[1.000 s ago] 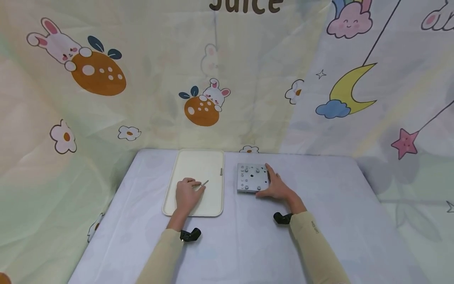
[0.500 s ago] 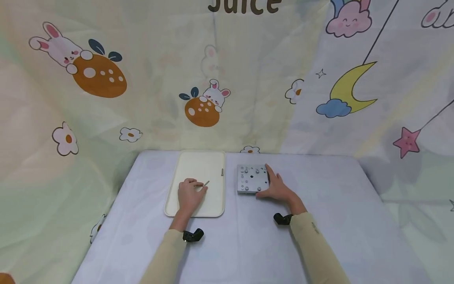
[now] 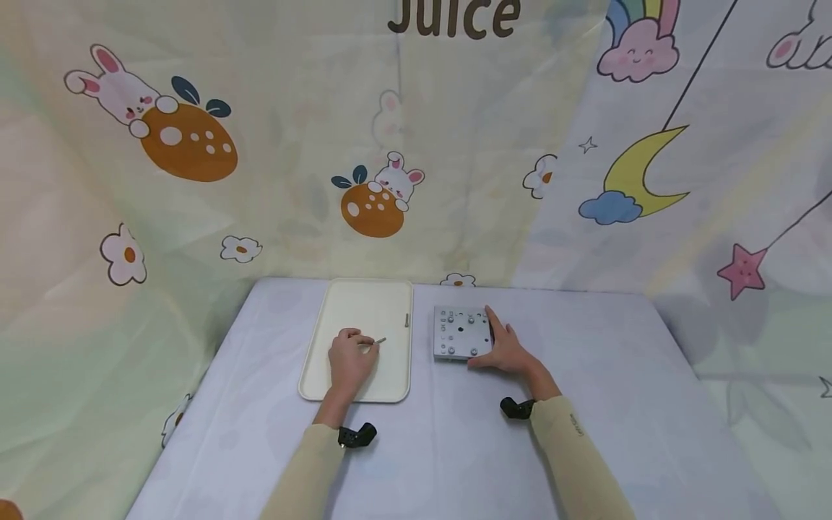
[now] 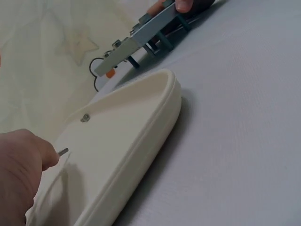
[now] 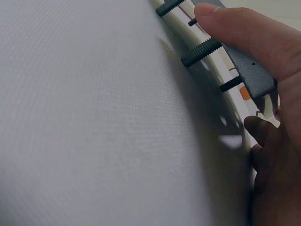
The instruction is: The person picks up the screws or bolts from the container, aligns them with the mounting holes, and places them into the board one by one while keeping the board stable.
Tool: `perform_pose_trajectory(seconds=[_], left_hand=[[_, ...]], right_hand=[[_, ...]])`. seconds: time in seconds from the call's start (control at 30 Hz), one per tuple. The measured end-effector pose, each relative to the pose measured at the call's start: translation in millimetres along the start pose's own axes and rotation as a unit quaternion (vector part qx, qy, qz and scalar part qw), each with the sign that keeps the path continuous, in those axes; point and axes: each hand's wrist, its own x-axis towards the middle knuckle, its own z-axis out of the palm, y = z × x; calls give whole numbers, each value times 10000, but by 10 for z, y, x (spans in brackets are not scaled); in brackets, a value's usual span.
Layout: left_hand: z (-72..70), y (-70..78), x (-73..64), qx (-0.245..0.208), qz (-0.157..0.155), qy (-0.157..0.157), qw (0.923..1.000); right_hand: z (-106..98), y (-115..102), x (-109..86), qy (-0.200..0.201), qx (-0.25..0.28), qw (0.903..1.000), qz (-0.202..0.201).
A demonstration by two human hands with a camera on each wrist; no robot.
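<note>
My left hand (image 3: pixel 351 363) pinches a small metal screw (image 3: pixel 380 340) over the cream tray (image 3: pixel 369 307); just the grey tip of that screw pokes out past the fingertips in the left wrist view. A second small screw (image 3: pixel 406 321) lies inside the tray, near its right side. To the right of the tray, my right hand (image 3: pixel 510 352) grips a grey metal plate (image 3: pixel 463 339) by its right end, thumb on the near edge. Bolt heads and holes dot the plate's top. Dark threaded bolts (image 5: pixel 201 52) stick out beneath it in the right wrist view.
A white cloth covers the table (image 3: pixel 448 448). Behind it hangs a printed fabric backdrop (image 3: pixel 468 144) with cartoon rabbits, a moon and flowers. A gap of bare cloth separates the tray from the plate. Each wrist wears a black camera (image 3: pixel 358 435).
The left hand has shifted slightly to the right over the tray, still pinching the screw. The right hand keeps its grip on the plate. The head view has tilted a little.
</note>
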Motion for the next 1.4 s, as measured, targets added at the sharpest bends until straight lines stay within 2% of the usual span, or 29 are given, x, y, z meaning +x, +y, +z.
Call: perform_pose_trajectory(seconds=[0.13, 0.2, 0.43, 0.57, 0.73, 1.0, 1.23, 1.4], left_hand=[[6, 82, 74, -555, 108, -142, 9983], [2, 137, 118, -794, 266, -170, 9963], [36, 381, 249, -1010, 939, -344, 9898], [75, 507, 321, -893, 1160, -457, 9882], [146, 664, 471, -605, 1225, -746, 9878], [246, 927, 672, -461, 1334, -1212, 9825], [395, 1153, 749, -168, 1230, -1802, 9758], [496, 1235, 776, -47, 1372, -1948, 9712]], right_hand=[[-1, -9, 0, 76, 123, 9999, -25], [7, -6, 9, 90, 122, 9999, -62], [6, 4, -24, 113, 105, 9998, -97], [6, 4, -39, 70, 109, 9998, -118], [7, 4, -22, 67, 83, 9999, -73], [-11, -21, -9, 12, 101, 9999, 36], [7, -20, -20, 38, 1, 10000, 14], [13, -2, -9, 50, -76, 9998, -161]])
